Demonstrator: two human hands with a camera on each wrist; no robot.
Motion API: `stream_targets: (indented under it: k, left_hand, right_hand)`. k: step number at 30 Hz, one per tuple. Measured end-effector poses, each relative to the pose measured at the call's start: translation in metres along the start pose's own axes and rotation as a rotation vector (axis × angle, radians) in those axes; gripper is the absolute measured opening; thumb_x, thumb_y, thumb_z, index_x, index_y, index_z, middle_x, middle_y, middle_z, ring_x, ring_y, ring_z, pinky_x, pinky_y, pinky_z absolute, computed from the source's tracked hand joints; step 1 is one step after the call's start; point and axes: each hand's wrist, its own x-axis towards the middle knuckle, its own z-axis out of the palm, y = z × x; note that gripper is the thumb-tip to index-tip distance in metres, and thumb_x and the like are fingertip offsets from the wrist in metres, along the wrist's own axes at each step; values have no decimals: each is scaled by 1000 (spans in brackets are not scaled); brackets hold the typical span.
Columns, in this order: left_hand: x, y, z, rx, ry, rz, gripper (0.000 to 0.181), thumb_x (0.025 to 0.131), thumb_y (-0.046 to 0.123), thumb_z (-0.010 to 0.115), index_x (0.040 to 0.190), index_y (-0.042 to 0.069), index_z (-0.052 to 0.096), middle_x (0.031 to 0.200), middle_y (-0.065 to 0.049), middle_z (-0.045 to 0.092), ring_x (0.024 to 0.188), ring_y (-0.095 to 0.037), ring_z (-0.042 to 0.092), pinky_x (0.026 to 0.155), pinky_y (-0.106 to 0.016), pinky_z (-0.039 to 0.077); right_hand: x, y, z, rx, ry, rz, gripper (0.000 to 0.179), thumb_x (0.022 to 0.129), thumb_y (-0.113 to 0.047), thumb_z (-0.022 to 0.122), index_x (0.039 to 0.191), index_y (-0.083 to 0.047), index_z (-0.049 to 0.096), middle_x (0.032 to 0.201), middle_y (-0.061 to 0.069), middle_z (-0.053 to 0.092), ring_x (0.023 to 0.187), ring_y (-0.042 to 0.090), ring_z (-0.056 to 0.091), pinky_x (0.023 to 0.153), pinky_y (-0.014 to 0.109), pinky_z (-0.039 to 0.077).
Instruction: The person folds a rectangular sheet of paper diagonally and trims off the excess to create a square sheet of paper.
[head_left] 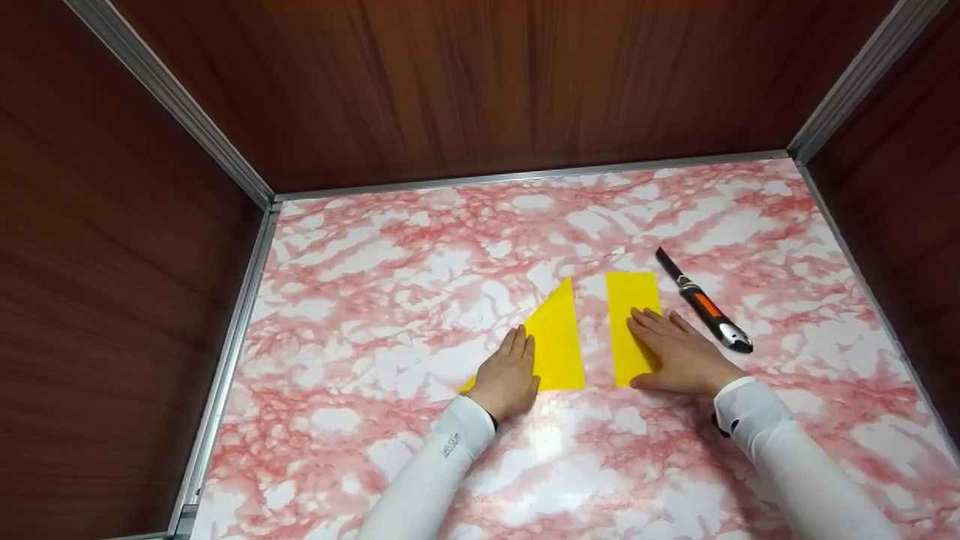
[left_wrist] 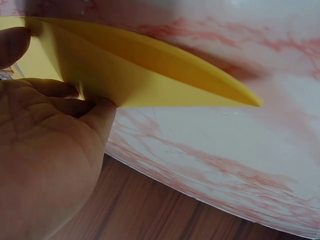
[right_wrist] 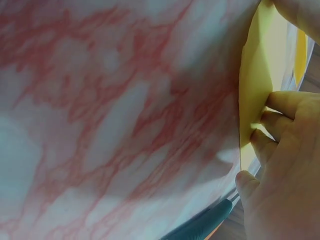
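Two pieces of yellow paper lie side by side, with a narrow gap between them. My left hand (head_left: 506, 382) rests with nearly straight fingers on the left piece, a folded paper triangle (head_left: 562, 345). In the left wrist view the layers of this folded paper (left_wrist: 200, 85) bulge apart along one side. On the rectangular paper strip (head_left: 630, 296) lies my right hand (head_left: 679, 356), its fingers spread and its thumb near the lower edge. The right wrist view shows the fingertips touching the strip (right_wrist: 255, 85). Part of each piece is hidden under the hands.
A utility knife (head_left: 709, 307) with a black and orange handle lies just right of the strip, its dark blade out and pointing away. The red-and-white marbled table (head_left: 360, 315) is bounded by brown wood panels (head_left: 480, 90) with metal edging.
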Motion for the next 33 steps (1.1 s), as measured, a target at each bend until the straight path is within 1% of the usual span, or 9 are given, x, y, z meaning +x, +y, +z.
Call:
stream_targets:
  k: [8, 11, 14, 16, 19, 22, 25, 28, 33]
  left_hand:
    - [0, 0, -1, -6, 2, 0, 70, 108, 37, 46, 160, -3, 24, 168, -22, 16, 156, -31, 13, 123, -34, 14]
    - [1, 0, -2, 5, -9, 0, 70, 108, 37, 45, 160, -3, 24, 168, -22, 16, 156, -31, 13, 124, -34, 12]
    - [2, 1, -2, 26, -19, 1, 70, 108, 38, 44, 160, -3, 24, 168, -22, 16, 156, -31, 12, 124, -34, 11]
    - [1, 2, -3, 32, -22, -4, 69, 108, 38, 45, 160, -3, 24, 168, -22, 17, 156, -31, 13, 124, -34, 11]
    - [1, 2, -3, 31, -16, -13, 69, 107, 37, 46, 160, -3, 26, 167, -21, 18, 156, -30, 14, 123, -33, 13]
    - [1, 2, -2, 28, -16, -19, 69, 108, 37, 46, 160, -3, 26, 168, -21, 18, 156, -30, 15, 123, -33, 14]
    - [1, 3, -1, 32, -16, -18, 69, 108, 38, 45, 160, -3, 25, 168, -21, 17, 156, -31, 15, 123, -33, 14]
    - [2, 3, 0, 31, -15, -20, 69, 108, 38, 45, 160, -2, 24, 168, -21, 17, 156, -31, 14, 123, -33, 13]
    - [2, 4, -1, 51, 7, -17, 69, 107, 38, 46, 160, -2, 27, 167, -21, 20, 155, -31, 18, 123, -33, 16]
  right_hand:
    - [1, 2, 2, -5, 32, -9, 104, 83, -55, 79, 161, -5, 31, 168, 12, 24, 154, 35, 19, 122, 55, 5]
    - [3, -1, 0, 3, 38, 6, 102, 82, -54, 79, 159, -3, 35, 167, 14, 27, 153, 36, 21, 122, 56, 5]
    - [6, -6, -4, 18, 59, 38, 94, 86, -51, 77, 156, -1, 40, 164, 17, 32, 151, 37, 26, 122, 56, 6]
    - [9, -11, -6, 37, 94, 61, 84, 90, -47, 74, 153, 1, 45, 160, 19, 38, 148, 39, 31, 121, 57, 12]
    - [15, -23, -8, 65, 180, 79, 65, 97, -37, 69, 146, 3, 53, 151, 22, 48, 140, 42, 41, 117, 59, 23]
    - [24, -39, -6, 108, 270, 83, 50, 100, -27, 65, 139, 3, 61, 139, 21, 58, 127, 42, 51, 110, 58, 36]
    - [35, -57, -2, 168, 312, 94, 42, 101, -23, 63, 135, 2, 65, 128, 18, 62, 116, 38, 55, 103, 54, 44]
    - [46, -73, 4, 216, 303, 140, 43, 101, -24, 64, 135, 1, 65, 123, 16, 61, 112, 36, 54, 100, 51, 46]
    - [60, -93, 10, 260, 237, 271, 54, 101, -29, 64, 143, 3, 57, 129, 20, 55, 115, 37, 50, 104, 51, 44]
